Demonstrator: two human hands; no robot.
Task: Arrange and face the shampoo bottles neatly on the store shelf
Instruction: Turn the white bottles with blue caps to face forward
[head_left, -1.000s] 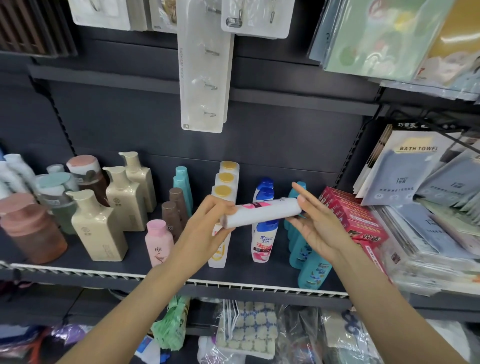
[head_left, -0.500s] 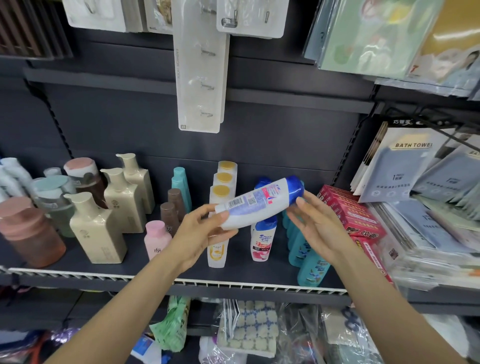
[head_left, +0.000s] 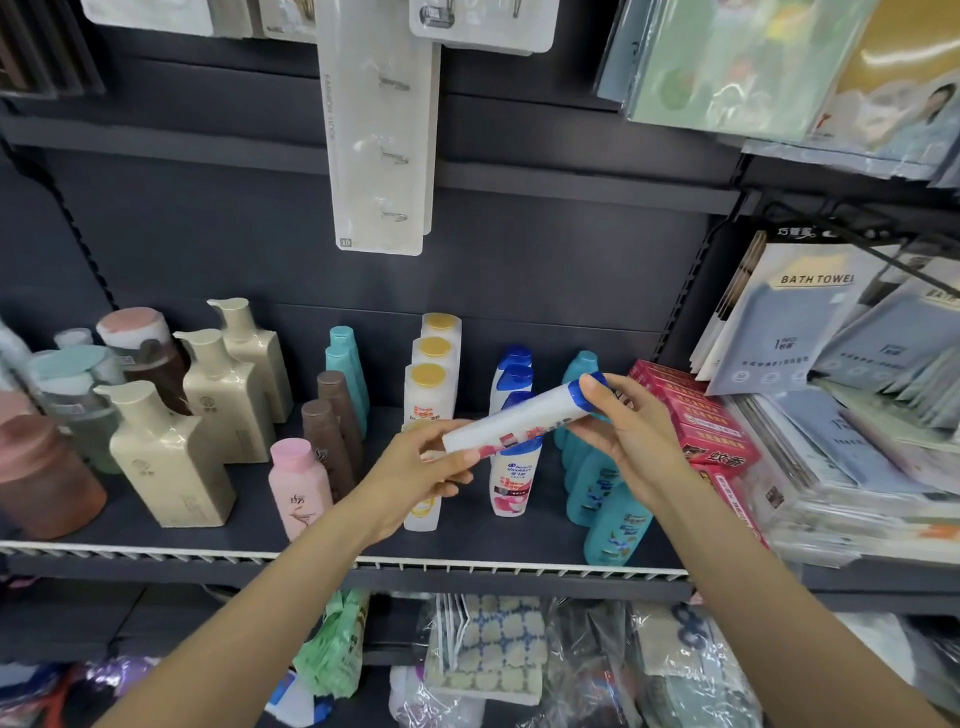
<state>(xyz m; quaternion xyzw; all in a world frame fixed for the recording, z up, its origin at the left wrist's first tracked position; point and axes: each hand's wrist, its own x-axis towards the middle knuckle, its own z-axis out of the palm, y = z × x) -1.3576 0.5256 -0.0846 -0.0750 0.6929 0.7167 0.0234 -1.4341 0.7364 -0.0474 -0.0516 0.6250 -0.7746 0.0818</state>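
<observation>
1. You're facing a dark grey store shelf (head_left: 156, 525) with a slotted metal back panel (head_left: 545, 280) and a white ribbed strip along the front lip. Another dark ledge runs above it.
2. To your right there's a stack of bath towel packs (head_left: 810, 332) in grey and white sleeves, leaning and piled up, with more plastic-wrapped packs hanging overhead.
3. Hanging down in the middle is a long white hook pack (head_left: 379, 130), dangling over the bottles.
4. On the left of the shelf are the big beige pump bottles (head_left: 171, 457), three in a file going back, with brown and pinkish jars further left.
5. Just right of your hands sit the red boxes (head_left: 711, 431), stacked against the towel packs.
6. A file of teal bottles (head_left: 613, 525) stands near the right end of the shelf, next to the red boxes.
7. Mid-shelf: white bottles with yellow caps (head_left: 434, 358) in a row, brown bottles (head_left: 327, 441) and a small pink bottle (head_left: 298, 488) in front of those.
8. The shampoo bottle (head_left: 519, 421), white with a blue cap, is off the shelf and nearly sideways in the air, cap end up to the right, in front of the matching blue-capped ones (head_left: 511, 483) standing behind it.
9. Your left hand (head_left: 415, 478) grips the bottom end, fingers curled round it. Your right hand (head_left: 628, 431) pinches the cap end, thumb on top of the blue cap.
</observation>
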